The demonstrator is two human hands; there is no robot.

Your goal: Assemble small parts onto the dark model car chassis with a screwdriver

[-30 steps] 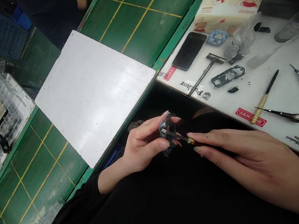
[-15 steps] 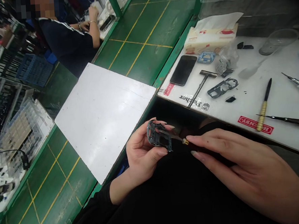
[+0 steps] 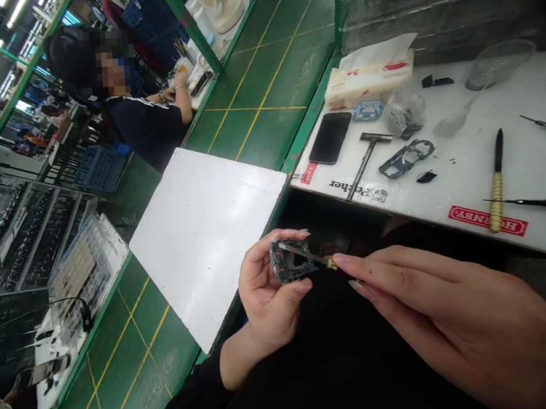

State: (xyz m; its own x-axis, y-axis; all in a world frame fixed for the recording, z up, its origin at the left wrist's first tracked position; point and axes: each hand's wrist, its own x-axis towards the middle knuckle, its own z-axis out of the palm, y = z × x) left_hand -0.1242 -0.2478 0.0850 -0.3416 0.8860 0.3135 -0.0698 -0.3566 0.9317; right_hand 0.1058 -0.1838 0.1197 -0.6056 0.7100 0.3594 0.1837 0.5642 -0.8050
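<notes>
In the head view, my left hand (image 3: pixel 269 297) grips a small dark grey model car body (image 3: pixel 281 267) between thumb and fingers, its hollow side showing. My right hand (image 3: pixel 445 305) is closed on a slim flat-bladed tool (image 3: pixel 306 252) with a brass collar. The blade reaches across the opening of the car body, its tip by the far rim. Most of the tool's handle is hidden in my fingers. A second grey car shell (image 3: pixel 406 159) lies on the white worktop, near a T-shaped metal tool (image 3: pixel 365 162) and a dark fragment (image 3: pixel 426 176).
On the worktop are a phone (image 3: pixel 330 138), a tissue pack (image 3: pixel 369 78), a plastic cup (image 3: pixel 480 77), a yellow-handled tool (image 3: pixel 496 197) and dark tweezers (image 3: pixel 536 202). A white board (image 3: pixel 210 233) lies on the green bench (image 3: pixel 249 119). A co-worker (image 3: pixel 145 129) sits beyond it.
The blade has moved farther across the car body, which my left hand has tilted so more of the hollow side faces up. The camera view has shifted.
</notes>
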